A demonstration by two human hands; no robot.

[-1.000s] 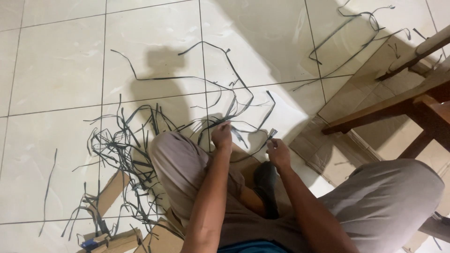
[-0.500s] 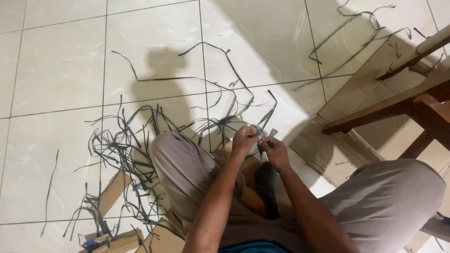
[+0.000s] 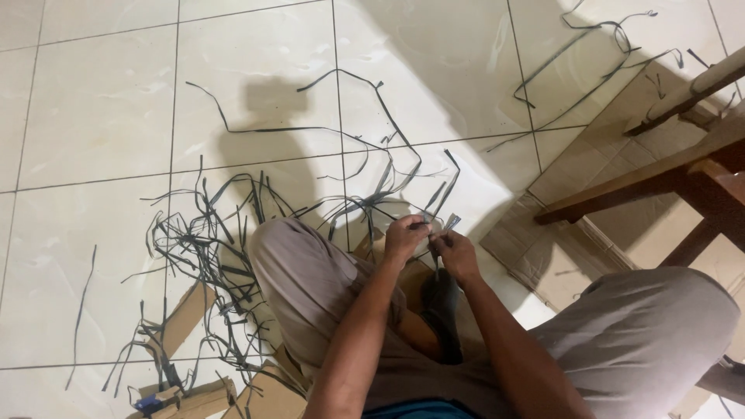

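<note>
I sit on a tiled floor with my knees up. My left hand (image 3: 403,237) and my right hand (image 3: 455,254) meet in front of me, fingers pinched on the same thin dark strip (image 3: 444,194), which rises from between them toward the floor beyond. A small pale end of something shows at my right fingers. A tangle of similar dark strips (image 3: 209,248) lies on the tiles just left of my left knee (image 3: 291,256).
Flattened cardboard (image 3: 574,209) lies under a wooden furniture frame (image 3: 644,182) at the right. More loose strips (image 3: 597,46) curl at the top right. Cardboard scraps (image 3: 186,318) and a small blue object (image 3: 147,402) lie at the lower left.
My left hand has moved right from the strips to meet my right hand; both now pinch one strip close together.
</note>
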